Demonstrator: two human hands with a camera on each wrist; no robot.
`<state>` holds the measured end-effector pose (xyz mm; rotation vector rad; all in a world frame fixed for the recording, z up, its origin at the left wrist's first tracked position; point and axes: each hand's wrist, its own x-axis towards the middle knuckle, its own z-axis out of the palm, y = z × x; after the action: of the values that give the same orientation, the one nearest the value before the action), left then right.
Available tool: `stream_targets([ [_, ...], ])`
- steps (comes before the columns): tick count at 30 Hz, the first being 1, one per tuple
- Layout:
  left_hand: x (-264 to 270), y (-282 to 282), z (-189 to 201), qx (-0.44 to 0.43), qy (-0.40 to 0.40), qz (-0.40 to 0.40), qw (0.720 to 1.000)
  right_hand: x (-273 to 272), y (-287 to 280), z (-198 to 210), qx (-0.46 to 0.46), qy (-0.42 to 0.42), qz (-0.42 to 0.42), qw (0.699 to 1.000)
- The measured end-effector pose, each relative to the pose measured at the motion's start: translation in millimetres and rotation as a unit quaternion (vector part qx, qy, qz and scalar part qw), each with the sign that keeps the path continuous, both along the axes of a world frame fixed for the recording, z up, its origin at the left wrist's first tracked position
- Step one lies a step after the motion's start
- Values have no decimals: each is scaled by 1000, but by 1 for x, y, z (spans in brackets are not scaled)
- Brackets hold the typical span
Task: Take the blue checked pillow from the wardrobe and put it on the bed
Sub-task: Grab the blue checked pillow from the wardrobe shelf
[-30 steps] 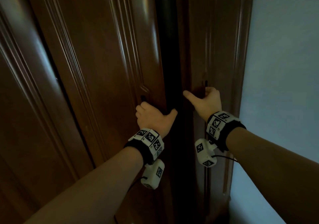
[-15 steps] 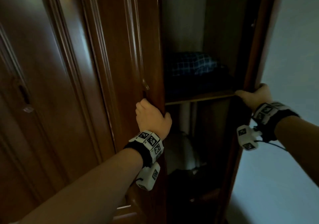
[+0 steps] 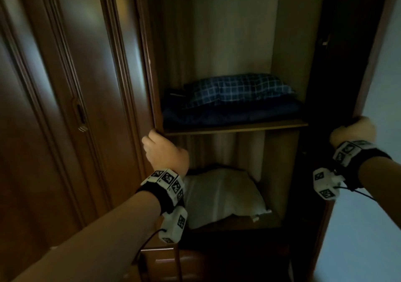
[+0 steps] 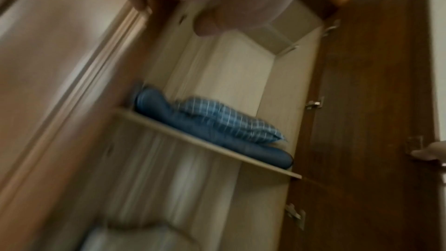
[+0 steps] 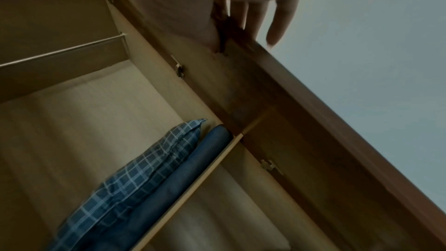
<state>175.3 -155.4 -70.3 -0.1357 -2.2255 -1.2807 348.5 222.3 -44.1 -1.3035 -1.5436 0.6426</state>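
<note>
The blue checked pillow [image 3: 238, 89] lies on a plain dark blue pillow [image 3: 230, 114] on the wardrobe's middle shelf [image 3: 236, 128]. Both doors stand open. My left hand [image 3: 165, 151] grips the edge of the left door [image 3: 121, 64], just below and left of the shelf. My right hand [image 3: 351, 131] grips the edge of the right door [image 3: 338, 69] at shelf height. The left wrist view shows the checked pillow [image 4: 224, 119] blurred. In the right wrist view the checked pillow [image 5: 135, 165] lies under my right hand's fingers [image 5: 265, 16], which wrap the door's edge.
A white pillow [image 3: 221, 195] fills the compartment under the shelf. More shut wardrobe doors [image 3: 54, 108] stand to the left, one with a small handle [image 3: 81, 116]. A pale wall [image 3: 382, 129] is on the right. Drawer fronts [image 3: 173, 260] sit at the bottom.
Both hands have pulled the two doors apart, left door to the left and right door to the right. The inside with the pillows has come into view.
</note>
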Motion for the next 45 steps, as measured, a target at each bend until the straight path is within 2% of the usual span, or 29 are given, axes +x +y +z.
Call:
stream_targets([
  [1,4,-3,4,4,19,0,1000,0,19,-6,0,-5,-31,1000],
  [2,7,-5,8,14,31,1,999,-8,62,-21,-2,-1,-57,998],
  [4,12,-7,15,31,34,14,999,-16,126,-42,-22,-4,-63,998],
  [5,14,-7,17,24,37,23,999,-10,128,-42,-36,3,-48,998],
  [6,16,-7,19,2,51,31,998,3,106,-33,-58,11,-39,998],
  [8,22,-7,20,-75,104,35,991,26,35,-11,-69,20,-16,997],
  [9,26,-6,20,-121,135,27,983,31,26,-9,-61,25,13,998],
  [11,32,2,18,-180,179,-7,967,32,23,-11,-46,39,2,998],
  [14,35,21,12,-185,128,-44,973,26,10,-3,-22,44,-93,994],
  [19,18,42,-9,-281,11,-71,957,23,-2,5,-8,24,-81,996],
  [24,3,59,-9,-278,-22,-110,954,7,-5,9,50,-18,-26,998],
  [29,-25,83,-7,-246,-37,-164,955,-42,-16,1,92,-49,66,992],
  [34,-67,101,-17,-232,-26,-202,951,-109,-25,-14,148,-111,170,968],
  [38,-114,120,-10,-239,-8,-200,950,-172,-30,-9,179,-142,223,948],
  [45,-182,184,5,-230,28,-252,940,-267,-12,-8,220,-182,279,917],
])
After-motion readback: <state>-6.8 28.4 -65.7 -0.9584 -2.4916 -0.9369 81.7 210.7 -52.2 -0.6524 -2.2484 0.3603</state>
